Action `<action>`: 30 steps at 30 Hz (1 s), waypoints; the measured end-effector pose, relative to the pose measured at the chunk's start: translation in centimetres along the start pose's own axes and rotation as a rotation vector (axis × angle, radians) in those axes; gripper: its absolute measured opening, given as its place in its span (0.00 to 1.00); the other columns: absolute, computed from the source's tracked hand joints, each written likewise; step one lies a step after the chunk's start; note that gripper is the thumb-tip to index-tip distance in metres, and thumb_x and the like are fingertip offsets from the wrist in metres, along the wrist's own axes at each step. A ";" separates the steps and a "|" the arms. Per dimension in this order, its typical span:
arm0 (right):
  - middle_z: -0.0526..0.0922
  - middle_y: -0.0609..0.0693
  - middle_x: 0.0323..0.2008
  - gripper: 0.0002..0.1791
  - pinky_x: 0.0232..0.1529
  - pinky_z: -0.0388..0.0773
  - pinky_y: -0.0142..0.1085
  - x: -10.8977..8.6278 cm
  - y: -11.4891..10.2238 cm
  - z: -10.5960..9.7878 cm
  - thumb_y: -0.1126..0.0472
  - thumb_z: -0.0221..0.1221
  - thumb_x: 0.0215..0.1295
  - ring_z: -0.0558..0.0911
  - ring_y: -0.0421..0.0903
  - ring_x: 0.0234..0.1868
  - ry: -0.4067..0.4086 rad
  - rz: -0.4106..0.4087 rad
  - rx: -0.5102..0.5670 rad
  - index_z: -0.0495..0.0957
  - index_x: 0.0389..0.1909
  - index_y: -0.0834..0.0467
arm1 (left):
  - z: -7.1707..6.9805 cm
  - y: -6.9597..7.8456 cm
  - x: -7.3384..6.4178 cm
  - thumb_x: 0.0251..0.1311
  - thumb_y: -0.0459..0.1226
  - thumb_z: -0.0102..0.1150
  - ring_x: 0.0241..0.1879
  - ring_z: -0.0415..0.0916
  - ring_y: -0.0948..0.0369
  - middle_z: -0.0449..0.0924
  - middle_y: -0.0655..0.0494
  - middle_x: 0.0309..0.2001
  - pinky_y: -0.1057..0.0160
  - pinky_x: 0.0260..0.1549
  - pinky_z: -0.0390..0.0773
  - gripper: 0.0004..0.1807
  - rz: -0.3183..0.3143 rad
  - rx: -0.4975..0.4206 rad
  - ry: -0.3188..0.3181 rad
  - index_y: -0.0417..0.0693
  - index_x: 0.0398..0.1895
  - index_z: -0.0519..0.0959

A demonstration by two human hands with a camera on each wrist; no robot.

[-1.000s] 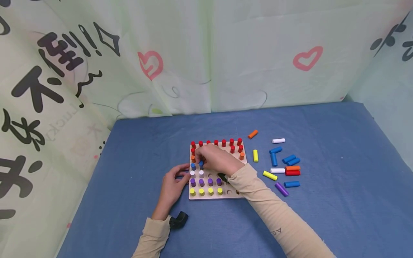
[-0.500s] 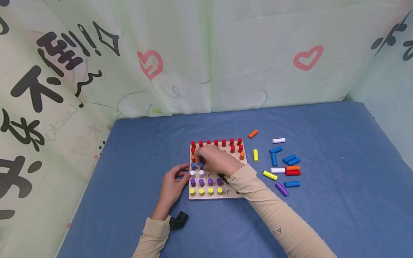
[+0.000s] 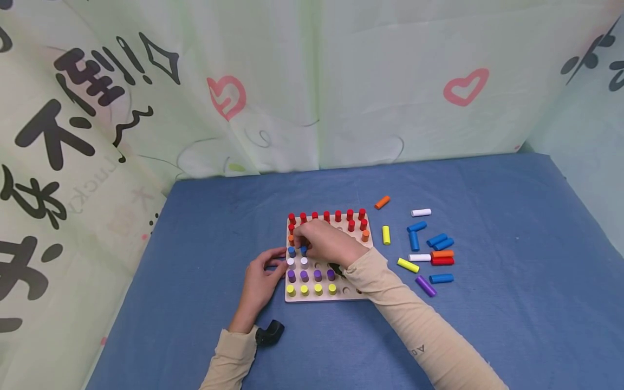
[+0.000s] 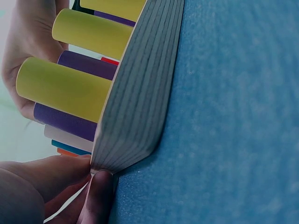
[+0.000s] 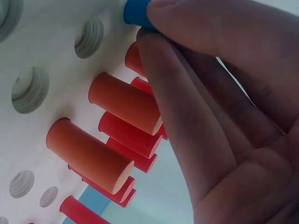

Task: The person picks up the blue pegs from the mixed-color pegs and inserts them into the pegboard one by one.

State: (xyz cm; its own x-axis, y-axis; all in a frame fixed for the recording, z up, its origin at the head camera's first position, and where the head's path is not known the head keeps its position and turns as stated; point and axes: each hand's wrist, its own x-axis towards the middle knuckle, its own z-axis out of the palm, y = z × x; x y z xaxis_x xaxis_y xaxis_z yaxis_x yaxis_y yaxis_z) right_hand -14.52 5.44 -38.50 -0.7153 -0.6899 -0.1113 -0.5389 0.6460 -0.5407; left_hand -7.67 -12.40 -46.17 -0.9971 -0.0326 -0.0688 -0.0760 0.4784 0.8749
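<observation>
A pale wooden pegboard (image 3: pixel 324 299) lies on the blue cloth, with upright pegs in rows of red, orange, blue, white, purple and yellow. My right hand (image 3: pixel 329 238) reaches over its middle and hides several holes. Between thumb and finger it pinches a blue peg (image 5: pixel 135 13), standing in the blue row beside another blue peg (image 3: pixel 291 251). At the board's left edge, my left hand (image 3: pixel 259 279) touches the side with thumb and fingertips. In the left wrist view, yellow pegs (image 4: pixel 63 88) rise near that hand's thumb (image 4: pixel 60 170).
Loose pegs lie right of the board: several blue pegs (image 3: pixel 414 241), white pegs (image 3: pixel 421 213), orange pegs (image 3: pixel 382 203), yellow pegs (image 3: pixel 386 235), a red peg (image 3: pixel 442 261) and a purple peg (image 3: pixel 426 286). A pale curtain (image 3: pixel 370 108) hangs behind the table.
</observation>
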 end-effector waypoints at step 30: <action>0.85 0.53 0.38 0.11 0.43 0.82 0.37 -3.3 -0.1 -2.2 0.69 0.68 0.58 0.82 0.46 0.38 0.112 0.053 0.015 0.82 0.42 0.60 | 0.0 0.5 -0.1 0.65 0.36 0.63 0.45 0.80 0.58 0.81 0.51 0.55 0.62 0.40 0.83 0.19 -0.038 0.016 -0.006 0.47 0.59 0.79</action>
State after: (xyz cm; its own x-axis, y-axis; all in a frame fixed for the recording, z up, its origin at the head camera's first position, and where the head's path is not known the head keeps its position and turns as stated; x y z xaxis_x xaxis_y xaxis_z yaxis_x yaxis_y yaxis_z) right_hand -13.06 8.39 -36.28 -0.7885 -0.6133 -0.0466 -0.4926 0.6751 -0.5492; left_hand -7.56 -12.16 -45.76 -0.9934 -0.0457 -0.1049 -0.1138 0.4909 0.8637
